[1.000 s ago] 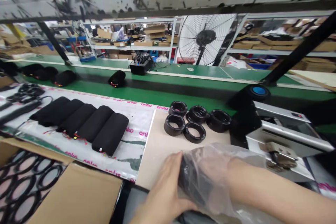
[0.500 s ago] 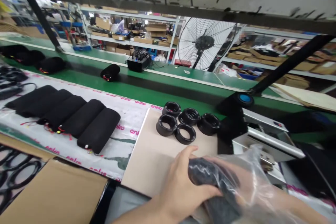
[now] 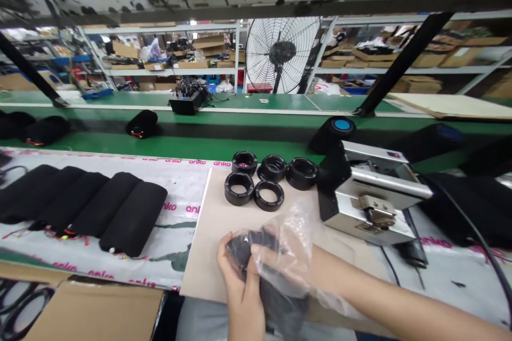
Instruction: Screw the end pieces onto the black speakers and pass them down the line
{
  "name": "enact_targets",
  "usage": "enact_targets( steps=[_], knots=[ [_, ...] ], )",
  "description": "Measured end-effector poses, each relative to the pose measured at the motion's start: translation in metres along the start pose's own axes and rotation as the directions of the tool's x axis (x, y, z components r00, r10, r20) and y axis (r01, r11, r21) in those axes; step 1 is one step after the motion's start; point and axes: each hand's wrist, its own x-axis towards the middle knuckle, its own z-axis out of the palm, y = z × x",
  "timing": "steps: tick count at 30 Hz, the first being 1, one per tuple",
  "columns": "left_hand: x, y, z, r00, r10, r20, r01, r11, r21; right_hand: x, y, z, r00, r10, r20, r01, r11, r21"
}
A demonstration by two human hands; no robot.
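Observation:
My left hand [image 3: 240, 282] grips the outside of a clear plastic bag [image 3: 298, 234] full of black parts [image 3: 248, 248], low in the middle of the view. My right hand [image 3: 286, 256] is pushed inside the bag, its fingers curled round the black parts. The bag rests over a beige board [image 3: 216, 224] on the bench. Just beyond it lie several black rings [image 3: 239, 188] in a cluster.
A row of black fabric cylinders [image 3: 134, 218] lies on printed plastic sheet at the left. A metal machine [image 3: 370, 202] stands at the right with black cables beside it. A green conveyor [image 3: 200, 144] carries more black cylinders. A cardboard box [image 3: 96, 311] sits near left.
The view has swung right and the bag has moved left and nearer to me. My left hand has shifted from the bag's top to its left side.

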Motion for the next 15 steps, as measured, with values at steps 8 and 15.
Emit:
enact_targets(
  steps=[8,15],
  knots=[
    [-0.005,-0.008,0.035,0.960,-0.279,0.004,0.265,0.905,-0.333,0.013,-0.031,-0.013,0.991,0.137,0.001,-0.126,0.912,-0.389],
    [0.003,0.001,0.005,0.992,0.107,0.061,-0.109,0.994,0.027,0.008,-0.056,-0.042,0.974,0.182,0.135,-0.061,0.786,-0.616]
  ],
)
